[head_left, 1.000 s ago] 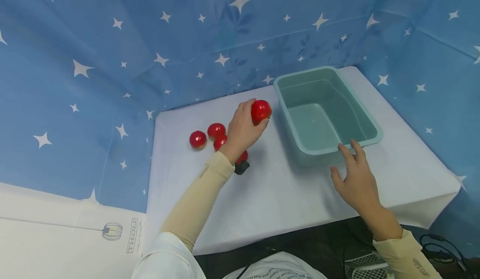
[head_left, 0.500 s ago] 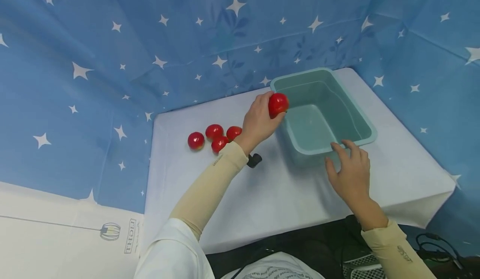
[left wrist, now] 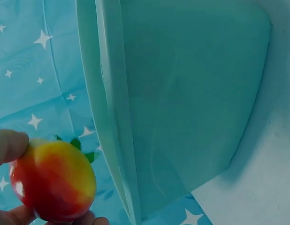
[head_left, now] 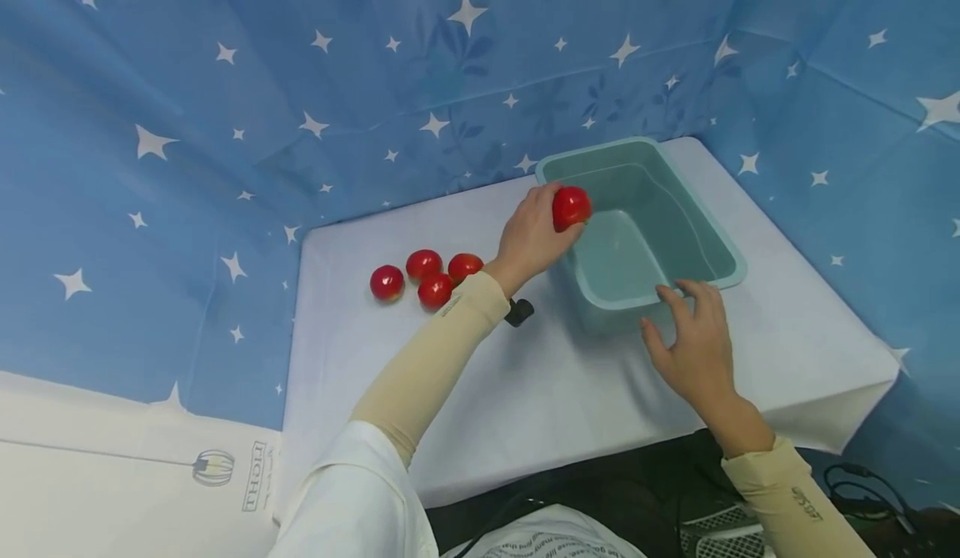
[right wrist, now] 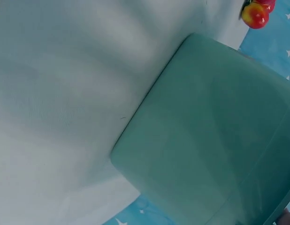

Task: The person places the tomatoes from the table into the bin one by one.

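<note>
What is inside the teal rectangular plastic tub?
The tub shows bare floor and some inner walls. The left hand and the red round fruit it holds hide part of the tub's left side from the head view.

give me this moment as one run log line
left hand: holds red fruit near bin | right hand: at bin's near rim | table: four red fruits in view | bin: no fruit seen inside
</note>
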The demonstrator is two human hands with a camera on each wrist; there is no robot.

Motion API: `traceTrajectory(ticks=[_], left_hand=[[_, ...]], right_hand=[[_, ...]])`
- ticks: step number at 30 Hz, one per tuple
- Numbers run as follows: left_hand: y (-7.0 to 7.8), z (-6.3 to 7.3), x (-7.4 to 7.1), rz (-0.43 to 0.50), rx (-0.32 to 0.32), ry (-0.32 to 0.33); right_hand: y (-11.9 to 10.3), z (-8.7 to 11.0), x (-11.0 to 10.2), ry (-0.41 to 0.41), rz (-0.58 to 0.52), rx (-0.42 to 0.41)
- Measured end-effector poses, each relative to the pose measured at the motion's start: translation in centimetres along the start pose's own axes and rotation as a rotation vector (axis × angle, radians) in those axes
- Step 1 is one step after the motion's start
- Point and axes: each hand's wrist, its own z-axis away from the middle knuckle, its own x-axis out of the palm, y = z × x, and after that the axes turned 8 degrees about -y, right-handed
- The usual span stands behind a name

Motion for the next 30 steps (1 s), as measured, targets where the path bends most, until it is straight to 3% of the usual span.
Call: traceTrajectory(ticks=[9, 18, 30], left_hand=[[0.3, -0.7, 1.9, -0.009, 0.035, -0.053], [1.0, -0.9, 3.8, 0.127, 0.151, -0.036], [1.9, -1.2, 5.1, 0.284, 0.142, -0.023]], right_hand=[[-0.1, 0.0, 0.1, -0.046, 0.014, 0.037], [-0.2, 0.1, 0.3, -0.028, 0.015, 0.058], [-0.3, 0.0, 0.2, -0.015, 0.023, 0.063]])
